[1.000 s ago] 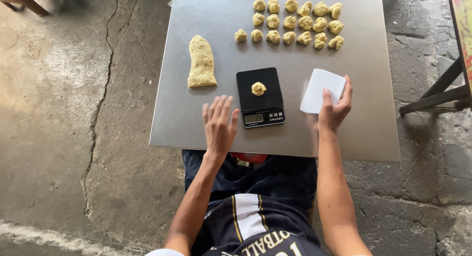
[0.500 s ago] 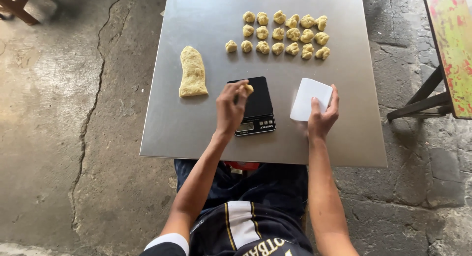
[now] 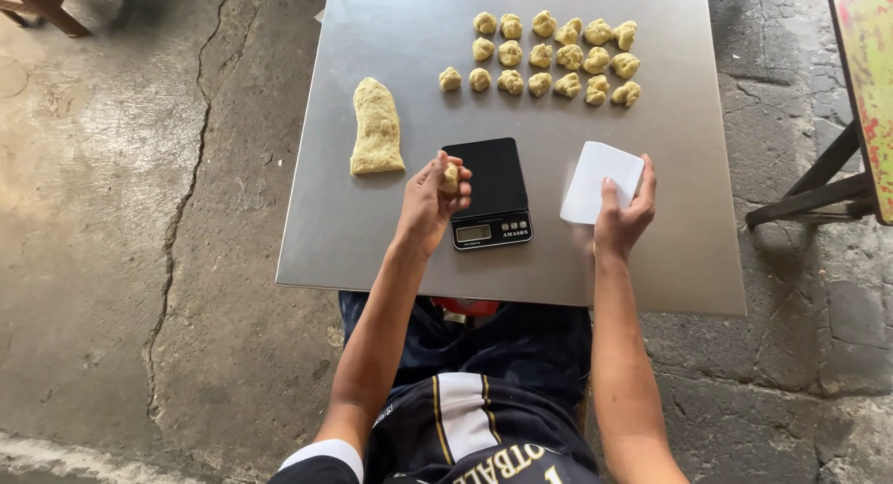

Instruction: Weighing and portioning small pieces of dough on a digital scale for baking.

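Nearest, left hand (image 3: 431,203) pinched around a small rough dough ball (image 3: 450,178) beside the flat black scale (image 3: 488,192). Right hand (image 3: 621,216) clamped on a smooth white scraper (image 3: 600,181). Farther left, a coarse dough log (image 3: 377,128); farthest, lumpy dough balls (image 3: 547,54) in rows on the steel table (image 3: 391,19).

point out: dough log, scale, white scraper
dough log (image 3: 377,129), head view, middle of its top surface.
scale (image 3: 491,179), head view, bare black platform beside the left hand.
white scraper (image 3: 598,180), head view, flat face above the right hand's fingers.
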